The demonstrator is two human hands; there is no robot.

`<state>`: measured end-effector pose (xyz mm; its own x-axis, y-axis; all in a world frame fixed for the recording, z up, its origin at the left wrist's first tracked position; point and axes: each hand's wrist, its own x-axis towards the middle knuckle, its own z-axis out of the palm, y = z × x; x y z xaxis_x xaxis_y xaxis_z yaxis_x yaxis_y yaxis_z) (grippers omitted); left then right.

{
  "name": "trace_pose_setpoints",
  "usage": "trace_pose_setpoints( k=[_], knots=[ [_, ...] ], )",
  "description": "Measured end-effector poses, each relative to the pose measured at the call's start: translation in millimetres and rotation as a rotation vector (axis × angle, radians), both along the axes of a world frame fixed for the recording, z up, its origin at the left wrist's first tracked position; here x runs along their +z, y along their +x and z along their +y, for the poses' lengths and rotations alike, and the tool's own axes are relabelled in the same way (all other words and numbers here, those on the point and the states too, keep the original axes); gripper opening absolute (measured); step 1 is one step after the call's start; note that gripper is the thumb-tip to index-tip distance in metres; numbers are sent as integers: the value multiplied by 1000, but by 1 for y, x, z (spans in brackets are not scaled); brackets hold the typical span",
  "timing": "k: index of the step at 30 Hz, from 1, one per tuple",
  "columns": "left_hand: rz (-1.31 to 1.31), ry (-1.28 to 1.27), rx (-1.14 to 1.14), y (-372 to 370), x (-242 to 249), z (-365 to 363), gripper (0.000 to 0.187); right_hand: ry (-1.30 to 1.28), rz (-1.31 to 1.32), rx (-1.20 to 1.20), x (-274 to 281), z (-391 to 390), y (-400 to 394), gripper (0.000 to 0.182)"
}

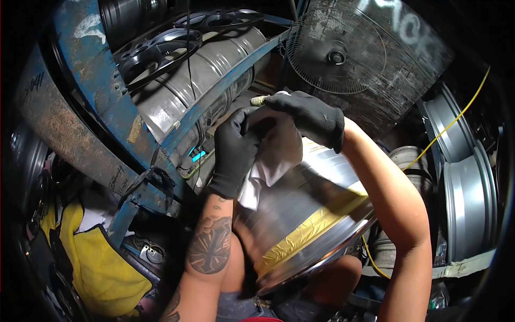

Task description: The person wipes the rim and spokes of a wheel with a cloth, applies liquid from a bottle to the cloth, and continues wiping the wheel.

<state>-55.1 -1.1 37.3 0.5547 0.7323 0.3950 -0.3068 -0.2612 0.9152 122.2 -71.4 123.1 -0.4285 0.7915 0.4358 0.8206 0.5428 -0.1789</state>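
Observation:
My left hand, in a black knit glove, is closed on a whitish cloth that hangs down from my fingers. My right hand, gloved the same way, pinches the cloth's upper part. At my right fingertips shows a small pale-yellow piece; its kind is too small to make out. Below both hands a metal wheel rim lies tilted across my lap, its barrel shiny and a little blurred. Wrinkled yellow tape runs around the barrel near its lower edge. The cloth overlaps the rim's upper left part.
A blue steel rack with rims and a grey drum stands at left. Behind is a fan against a dark board. Silver rims line the right side, crossed by a yellow cord. A yellow towel hangs lower left.

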Motion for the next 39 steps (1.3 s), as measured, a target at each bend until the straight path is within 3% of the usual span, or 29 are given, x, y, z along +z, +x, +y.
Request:
trace_pose_setpoints(
  k=[1, 3, 4, 5, 7, 8, 10, 14, 16, 19, 21, 22, 24, 26, 28, 29, 30, 32, 34, 36, 38, 39],
  knots=[
    [62, -16, -26, -3, 0, 4, 31, -177, 168, -33, 8, -4, -7, 36],
    [-143, -190, -267, -6, -7, 7, 29, -540, 503, -100, 33, -16, -26, 38],
    [-248, -277, -382, -10, -9, 8, 28, -579, 588, -28, 33, -18, -28, 39],
    [-160, -254, -403, -19, -9, 8, 31, -622, 673, 46, 32, -21, -27, 41],
    [-375, -688, -555, -26, -13, -6, 34, -894, 1030, 134, 18, -13, -25, 47],
    [-491, -910, -610, -28, -15, -16, 36, -829, 891, 96, 17, -12, -28, 48],
    [-512, -933, -546, -18, -25, -30, 34, -713, 636, 57, 15, -17, -35, 49],
    [-341, -629, -259, 47, -45, -43, 32, -796, 506, -112, 29, -28, -49, 48],
    [-279, -546, -171, 66, -51, -45, 32, -871, 754, -282, 28, -18, -65, 50],
    [-187, -454, -112, 72, -49, -48, 31, -586, 758, -223, 8, -10, -45, 48],
    [-95, -277, 8, 76, -72, -48, 30, -467, 496, -201, 3, 1, -21, 46],
    [-266, -453, -241, 13, -18, -58, 31, -353, 436, -199, 0, 4, -22, 45],
    [92, 88, 161, -19, -17, -69, 31, -248, 330, -307, 4, 6, -29, 37],
    [179, 295, 252, -70, -24, -85, 32, -268, 173, -268, -6, 8, -11, 29],
    [111, 400, 279, -124, -65, -85, 34, -625, 68, -467, -1, 4, -20, 40],
    [197, 406, 297, -161, -88, -80, 27, -652, -181, -447, -1, 2, -21, 41],
    [213, 392, 451, -192, -126, -80, 21, -711, -315, -221, -4, 0, -21, 41],
    [439, 38, 600, -281, -195, -89, 22, -927, -106, -471, 6, -5, -52, 42],
    [647, -70, 992, -372, -279, -109, 24, -848, -175, -335, 4, -4, -49, 40],
    [903, -267, 1181, -432, -313, -127, 24, -861, -159, -348, 12, -5, -53, 41],
    [1093, -464, 1152, -465, -322, -137, 26, -992, -49, -487, 19, -7, -75, 45],
    [1141, -522, 1107, -474, -324, -138, 28, -911, -183, -328, 6, 1, -57, 45]
  ],
)
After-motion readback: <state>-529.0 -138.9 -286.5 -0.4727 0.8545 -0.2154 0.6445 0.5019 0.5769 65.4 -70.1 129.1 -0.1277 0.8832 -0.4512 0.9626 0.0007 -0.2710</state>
